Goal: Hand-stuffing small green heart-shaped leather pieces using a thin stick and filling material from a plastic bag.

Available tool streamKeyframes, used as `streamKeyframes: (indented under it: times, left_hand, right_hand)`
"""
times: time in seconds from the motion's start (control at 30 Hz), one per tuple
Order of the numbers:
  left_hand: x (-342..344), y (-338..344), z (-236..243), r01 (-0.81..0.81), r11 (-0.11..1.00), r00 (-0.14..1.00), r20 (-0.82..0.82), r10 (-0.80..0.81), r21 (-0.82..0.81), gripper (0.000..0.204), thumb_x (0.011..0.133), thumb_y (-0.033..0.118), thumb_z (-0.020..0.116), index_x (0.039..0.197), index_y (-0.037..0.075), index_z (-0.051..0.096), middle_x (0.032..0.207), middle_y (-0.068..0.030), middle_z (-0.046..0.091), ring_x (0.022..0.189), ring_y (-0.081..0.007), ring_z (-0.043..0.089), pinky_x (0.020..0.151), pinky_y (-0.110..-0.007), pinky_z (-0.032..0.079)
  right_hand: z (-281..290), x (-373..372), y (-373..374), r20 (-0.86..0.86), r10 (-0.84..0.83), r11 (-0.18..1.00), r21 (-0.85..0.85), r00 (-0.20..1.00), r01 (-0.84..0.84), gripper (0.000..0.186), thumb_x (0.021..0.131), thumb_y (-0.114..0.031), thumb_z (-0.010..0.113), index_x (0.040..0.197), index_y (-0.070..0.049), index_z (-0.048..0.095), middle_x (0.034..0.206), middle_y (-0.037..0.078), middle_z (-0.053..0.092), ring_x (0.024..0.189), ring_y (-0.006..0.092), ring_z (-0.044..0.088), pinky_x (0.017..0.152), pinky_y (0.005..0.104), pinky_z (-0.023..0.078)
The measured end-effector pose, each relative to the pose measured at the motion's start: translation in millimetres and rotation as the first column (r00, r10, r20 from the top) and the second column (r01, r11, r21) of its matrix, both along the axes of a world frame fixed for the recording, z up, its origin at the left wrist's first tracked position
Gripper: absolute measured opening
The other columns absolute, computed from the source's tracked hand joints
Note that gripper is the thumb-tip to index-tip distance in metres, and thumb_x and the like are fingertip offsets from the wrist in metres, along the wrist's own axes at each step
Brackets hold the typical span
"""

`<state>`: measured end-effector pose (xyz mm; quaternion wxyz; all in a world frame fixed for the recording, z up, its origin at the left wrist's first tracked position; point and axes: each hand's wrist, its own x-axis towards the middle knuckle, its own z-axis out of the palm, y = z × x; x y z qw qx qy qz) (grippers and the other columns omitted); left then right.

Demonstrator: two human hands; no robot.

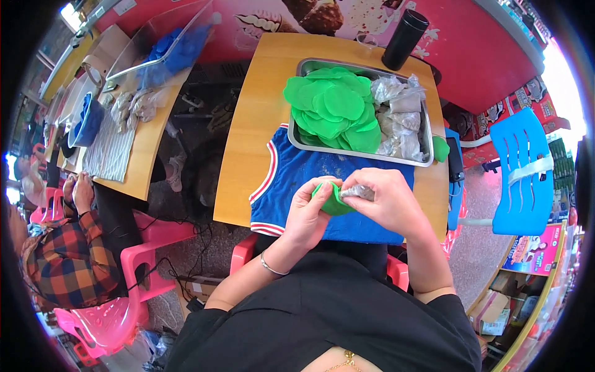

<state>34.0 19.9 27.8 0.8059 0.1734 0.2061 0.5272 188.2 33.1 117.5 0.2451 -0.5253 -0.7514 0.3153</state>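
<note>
My left hand (pixel 305 214) pinches a soft green fabric piece (pixel 334 204), its fingers curled round the edge. Against that piece, my right hand (pixel 390 199) grips a small greyish plastic-wrapped packet (pixel 361 193), held at the opening or fold of the green material. Both hands are above a blue jersey (pixel 285 186) with red and white trim, spread over the near part of the table. Beyond them stands a metal tray (pixel 353 154). On its left side lies a heap of flat, rounded green pieces (pixel 334 105); its right side holds several clear-wrapped packets (pixel 403 118).
A small green piece (pixel 440 149) lies right of the tray. Behind it are a black flask (pixel 406 38) and a clear cup (pixel 367 41). A blue chair (pixel 524 173) stands at the right. To the left, a person in a plaid shirt (pixel 80 257) sits at another wooden table (pixel 139 167).
</note>
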Motion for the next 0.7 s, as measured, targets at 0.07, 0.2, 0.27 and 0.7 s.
streamKeyframes:
  times: [0.07,0.2,0.27,0.7]
  left_hand:
    - [0,0,-1,0.0,1.0,1.0,-0.014,0.0,0.005,0.014,0.089,0.016,0.055,0.095,0.005,0.06,0.097,-0.0026,0.058,0.09,-0.0124,0.055,0.08,-0.03,0.046]
    - [4,0,0,0.009,0.996,0.999,-0.042,-0.005,0.088,0.011,0.089,0.013,0.055,0.093,0.004,0.061,0.1,-0.0029,0.054,0.091,-0.0109,0.053,0.08,-0.027,0.043]
    - [7,1,-1,-0.009,0.994,0.998,-0.056,0.015,0.112,0.011,0.089,0.012,0.055,0.093,0.004,0.062,0.101,-0.0032,0.053,0.091,-0.0105,0.051,0.08,-0.026,0.042]
    - [13,3,4,-0.037,0.957,0.942,-0.31,0.129,0.288,0.015,0.087,0.009,0.057,0.101,0.002,0.057,0.1,-0.003,0.052,0.091,-0.0078,0.05,0.076,-0.022,0.043]
  right_hand:
    - [-6,2,-1,-0.112,0.088,0.996,0.031,0.99,-0.085,0.014,0.068,-0.005,0.068,0.079,-0.002,0.06,0.071,0.009,0.057,0.063,0.0194,0.058,0.055,0.028,0.044]
    - [-15,-3,-7,-0.008,0.003,0.998,0.056,1.0,-0.003,0.014,0.069,-0.009,0.066,0.081,-0.004,0.061,0.075,0.009,0.058,0.067,0.0243,0.06,0.058,0.0316,0.046]
    - [-22,-11,-9,0.118,-0.192,0.962,0.218,0.974,0.163,0.014,0.066,-0.005,0.065,0.079,-0.003,0.062,0.076,0.009,0.056,0.065,0.0238,0.059,0.058,0.0313,0.046]
    - [-62,-8,-2,-0.22,-0.204,0.95,0.19,0.954,0.248,0.013,0.073,-0.004,0.063,0.073,-0.001,0.051,0.071,0.005,0.053,0.057,0.0145,0.05,0.051,0.0281,0.04]
